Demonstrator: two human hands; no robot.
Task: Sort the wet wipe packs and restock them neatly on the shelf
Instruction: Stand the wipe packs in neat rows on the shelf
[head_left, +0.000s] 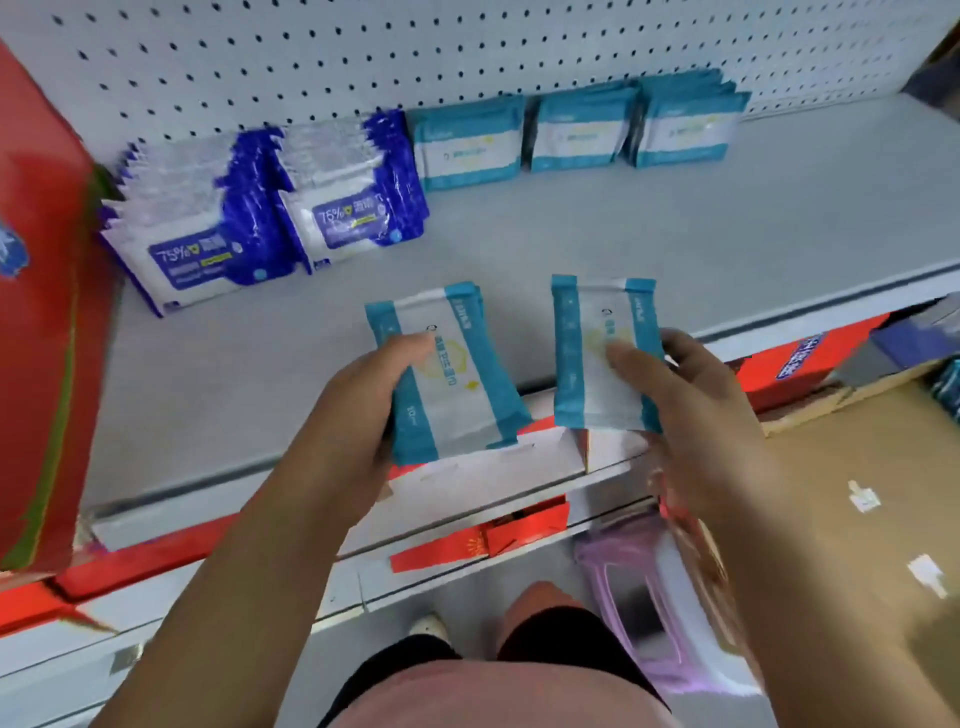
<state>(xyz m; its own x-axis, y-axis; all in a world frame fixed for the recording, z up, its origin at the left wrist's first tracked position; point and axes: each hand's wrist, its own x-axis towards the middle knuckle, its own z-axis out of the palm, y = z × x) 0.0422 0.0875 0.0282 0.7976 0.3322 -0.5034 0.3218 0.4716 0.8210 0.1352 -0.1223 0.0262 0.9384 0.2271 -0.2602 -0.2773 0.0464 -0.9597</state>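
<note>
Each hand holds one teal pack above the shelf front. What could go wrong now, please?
1. The left hand grips its teal pack near one edge only, so it might slip and fall past the shelf edge.
2. The teal rows stand loosely against the back panel; pushing new packs in could tip them or nudge the blue packs.

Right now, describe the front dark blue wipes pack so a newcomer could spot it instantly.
Start at the grey shelf below the pegboard and look to its left end, beside the red box. Two rows of dark blue and white packs stand there; the front dark blue pack leads the leftmost row, nearest the shelf edge, marked 75%.
</note>
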